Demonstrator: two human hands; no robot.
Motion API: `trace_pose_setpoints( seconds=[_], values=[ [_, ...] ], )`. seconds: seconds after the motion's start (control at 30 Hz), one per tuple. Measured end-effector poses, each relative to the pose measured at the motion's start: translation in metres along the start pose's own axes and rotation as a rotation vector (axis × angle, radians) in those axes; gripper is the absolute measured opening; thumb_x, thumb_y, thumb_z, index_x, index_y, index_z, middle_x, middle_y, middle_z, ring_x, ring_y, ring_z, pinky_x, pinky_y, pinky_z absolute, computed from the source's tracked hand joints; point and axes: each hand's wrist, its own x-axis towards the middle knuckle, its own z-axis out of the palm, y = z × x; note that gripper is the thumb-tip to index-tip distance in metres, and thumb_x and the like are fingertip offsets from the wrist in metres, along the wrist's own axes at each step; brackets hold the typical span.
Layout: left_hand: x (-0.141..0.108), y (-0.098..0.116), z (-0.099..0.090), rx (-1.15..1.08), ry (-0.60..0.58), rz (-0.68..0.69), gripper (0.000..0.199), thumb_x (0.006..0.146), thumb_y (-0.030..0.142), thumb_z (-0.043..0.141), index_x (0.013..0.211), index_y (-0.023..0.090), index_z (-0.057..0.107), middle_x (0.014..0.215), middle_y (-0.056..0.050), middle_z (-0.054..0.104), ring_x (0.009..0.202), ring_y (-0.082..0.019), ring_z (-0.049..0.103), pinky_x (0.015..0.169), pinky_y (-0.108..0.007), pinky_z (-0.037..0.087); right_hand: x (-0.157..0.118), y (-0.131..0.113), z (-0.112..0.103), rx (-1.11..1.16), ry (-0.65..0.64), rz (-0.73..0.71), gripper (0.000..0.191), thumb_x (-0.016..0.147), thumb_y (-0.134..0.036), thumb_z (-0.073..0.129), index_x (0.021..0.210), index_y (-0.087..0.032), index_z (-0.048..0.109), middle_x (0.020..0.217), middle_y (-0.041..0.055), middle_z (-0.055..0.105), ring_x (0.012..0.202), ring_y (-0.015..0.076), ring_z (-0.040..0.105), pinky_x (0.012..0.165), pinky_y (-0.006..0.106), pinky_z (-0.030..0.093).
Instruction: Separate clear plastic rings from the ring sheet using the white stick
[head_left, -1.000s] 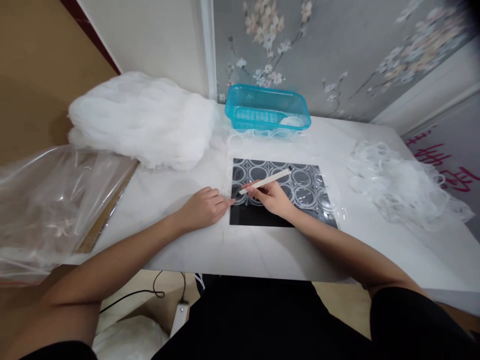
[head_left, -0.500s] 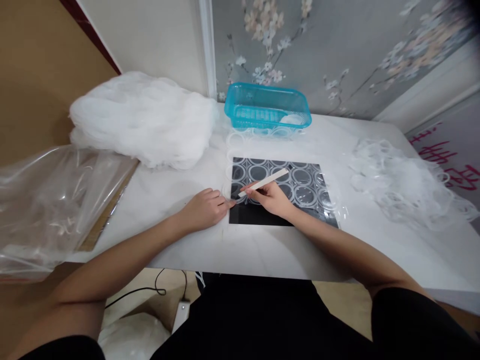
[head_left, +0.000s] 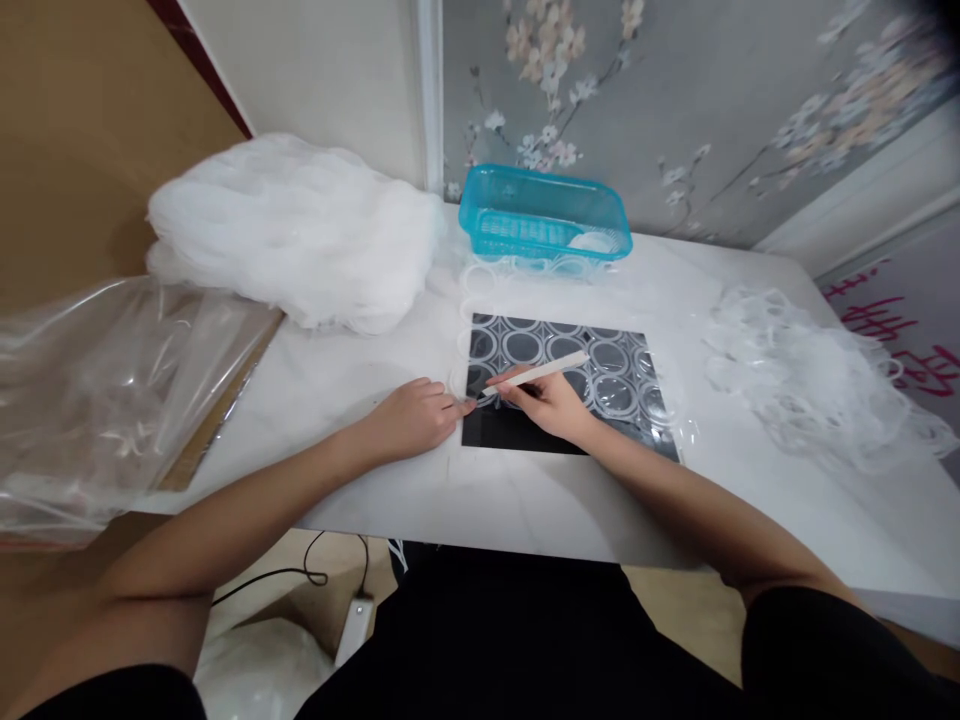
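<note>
- Right hand [head_left: 546,402] is closed around a pale flat stick [head_left: 536,373], held like a pen.
- Stick long axis: tip low and toward the left hand, tail rising up and away to the right, past the knuckles.
- Stick tip sits at the near-left corner of the black mat [head_left: 525,432], on or just at a clear ring there; actual contact is too small to tell.
- Left hand [head_left: 414,417] lies palm down on the bench [head_left: 487,500], fingers loosely curled, holding nothing I can see. Its fingertips reach the mat's left edge, just beside the stick tip.
- So both hands meet at the same corner. The left hand is nearer the mat edge; the right hand lies over the mat itself.
- The sheet of clear rings [head_left: 592,360] lies flat on the mat, spreading beyond and to the right of the right hand.
- Beyond both hands: a blue basket [head_left: 544,215] at the bench's far edge, with a row of loose rings just in front of it.
- Far right of the right hand: a heap of clear rings [head_left: 817,390], well apart.
- Beyond the left hand: a white fluffy pile [head_left: 292,230]. Further to its left: a clear plastic bag [head_left: 97,390] hanging off the bench edge.
</note>
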Motion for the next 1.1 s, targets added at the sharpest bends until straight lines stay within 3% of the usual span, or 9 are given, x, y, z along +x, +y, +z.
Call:
trace_pose_setpoints(
  seconds=[0.13, 0.27, 0.43, 0.57, 0.7, 0.83, 0.9, 1.0, 1.1],
  values=[
    [0.000, -0.001, 0.001, -0.040, -0.048, 0.022, 0.030, 0.091, 0.017, 0.045, 0.115, 0.013, 0.063, 0.079, -0.004, 0.070, 0.070, -0.017, 0.059, 0.065, -0.031, 0.041, -0.002, -0.003, 0.001, -0.190, -0.001, -0.243, 0.022, 0.089, -0.033, 0.056, 0.098, -0.021, 0.072, 0.094, 0.0090, 0.071, 0.089, 0.0213, 0.064, 0.081, 0.038, 0.050],
    [-0.001, -0.002, 0.002, -0.091, -0.067, -0.013, 0.030, 0.091, 0.019, 0.046, 0.115, 0.014, 0.063, 0.081, -0.004, 0.071, 0.072, -0.017, 0.060, 0.068, -0.031, 0.043, 0.000, 0.000, 0.001, -0.276, -0.070, -0.376, 0.021, 0.092, -0.027, 0.051, 0.101, -0.023, 0.070, 0.103, 0.0065, 0.072, 0.102, 0.0209, 0.064, 0.093, 0.042, 0.048],
    [0.003, -0.002, -0.002, -0.148, -0.133, -0.068, 0.028, 0.089, 0.019, 0.047, 0.108, 0.015, 0.067, 0.074, -0.004, 0.069, 0.072, -0.018, 0.061, 0.066, -0.030, 0.043, -0.002, 0.004, 0.001, -0.550, -0.167, -0.497, 0.023, 0.093, -0.022, 0.047, 0.106, -0.023, 0.066, 0.116, 0.0046, 0.069, 0.130, 0.0258, 0.045, 0.105, 0.049, 0.037],
    [0.006, 0.000, -0.008, -0.228, -0.217, -0.161, 0.027, 0.087, 0.021, 0.047, 0.097, 0.019, 0.071, 0.067, -0.004, 0.066, 0.067, -0.018, 0.061, 0.061, -0.029, 0.041, -0.002, 0.003, 0.005, -0.716, -0.236, -0.594, 0.023, 0.094, -0.021, 0.046, 0.107, -0.024, 0.064, 0.120, 0.0029, 0.067, 0.130, 0.0284, 0.045, 0.109, 0.053, 0.028],
    [0.004, 0.000, -0.006, -0.265, -0.208, -0.156, 0.031, 0.088, 0.019, 0.045, 0.108, 0.020, 0.069, 0.073, -0.003, 0.068, 0.071, -0.017, 0.062, 0.064, -0.028, 0.042, 0.026, 0.007, -0.006, -0.759, -0.084, -0.519, 0.021, 0.093, -0.020, 0.046, 0.102, -0.026, 0.064, 0.109, 0.0021, 0.071, 0.124, 0.0272, 0.048, 0.110, 0.053, 0.022],
    [0.002, -0.002, 0.000, -0.259, -0.108, -0.101, 0.034, 0.089, 0.017, 0.044, 0.114, 0.018, 0.066, 0.076, -0.003, 0.068, 0.074, -0.016, 0.059, 0.069, -0.028, 0.044, 0.074, 0.007, -0.037, -0.521, 0.466, -0.317, 0.026, 0.097, -0.028, 0.038, 0.101, -0.021, 0.063, 0.105, 0.0087, 0.068, 0.109, 0.0255, 0.057, 0.099, 0.046, 0.037],
    [0.002, -0.003, 0.000, -0.232, -0.025, -0.072, 0.031, 0.090, 0.017, 0.043, 0.108, 0.016, 0.068, 0.077, -0.004, 0.065, 0.075, -0.016, 0.056, 0.070, -0.029, 0.044, 0.085, 0.004, -0.045, -0.379, 0.601, -0.264, 0.030, 0.098, -0.034, 0.036, 0.101, -0.019, 0.062, 0.103, 0.0101, 0.066, 0.103, 0.0235, 0.060, 0.092, 0.040, 0.042],
    [0.006, -0.004, -0.004, -0.186, 0.090, -0.067, 0.027, 0.090, 0.017, 0.044, 0.094, 0.015, 0.070, 0.085, -0.008, 0.062, 0.079, -0.018, 0.053, 0.071, -0.031, 0.042, 0.079, 0.004, -0.037, -0.288, 0.466, -0.227, 0.030, 0.095, -0.038, 0.042, 0.097, -0.019, 0.064, 0.097, 0.0084, 0.068, 0.095, 0.0214, 0.062, 0.086, 0.034, 0.046],
    [0.011, -0.005, -0.007, -0.154, 0.154, -0.103, 0.022, 0.090, 0.021, 0.046, 0.097, 0.015, 0.066, 0.103, -0.011, 0.063, 0.090, -0.021, 0.051, 0.075, -0.035, 0.041, 0.063, 0.011, -0.017, -0.228, 0.253, -0.139, 0.031, 0.093, -0.041, 0.045, 0.094, -0.019, 0.066, 0.091, 0.0073, 0.070, 0.087, 0.0206, 0.064, 0.079, 0.032, 0.048]
  ],
)
